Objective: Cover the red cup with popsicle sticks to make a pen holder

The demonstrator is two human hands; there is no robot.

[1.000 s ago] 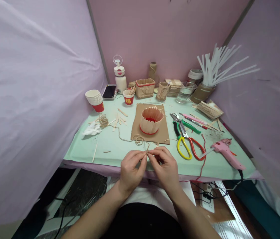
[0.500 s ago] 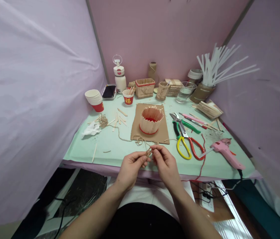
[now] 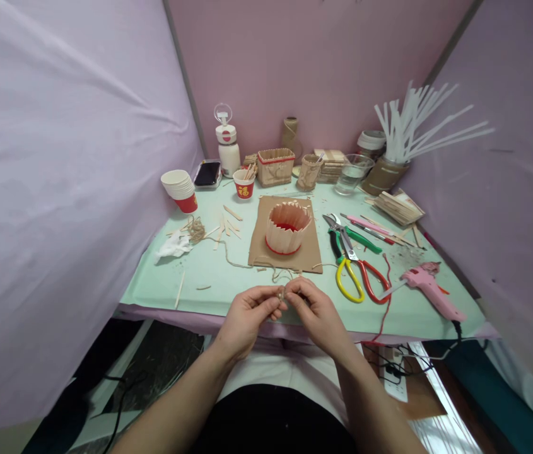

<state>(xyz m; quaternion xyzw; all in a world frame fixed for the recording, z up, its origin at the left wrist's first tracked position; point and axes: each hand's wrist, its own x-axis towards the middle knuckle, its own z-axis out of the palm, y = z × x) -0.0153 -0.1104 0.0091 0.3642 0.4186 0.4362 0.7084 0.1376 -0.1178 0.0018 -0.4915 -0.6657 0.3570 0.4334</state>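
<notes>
Pink and lilac cloth walls (image 3: 323,69) hem in a pale green bench (image 3: 152,287) at the back and both sides. Brown twine (image 3: 197,231) lies across it: a loose, fuzzy tangle at the left, then one thin wavy strand running to the near edge of the cardboard (image 3: 257,239) and curling into small loops just ahead of the fingertips. Its worked part is between the two hands, a small bit mostly hidden by fingers; whether it is knotted I cannot tell. The left hand (image 3: 250,315) is nearly closed, thumb and forefinger pinching the twine; the right hand (image 3: 316,312) pinches at the same spot, fingertips almost meeting the left's. Both hands are near the bench's front edge, wrists crossing it. Ahead of them, on the cardboard, stands a round cup of upright sticks (image 3: 286,239), its rim jagged, its base red. Green surface shows in a wide stretch left of the left hand and a narrower one between the right hand and the scissors (image 3: 348,250); farther right, the pink glue gun (image 3: 429,293) lies near the front edge.
</notes>
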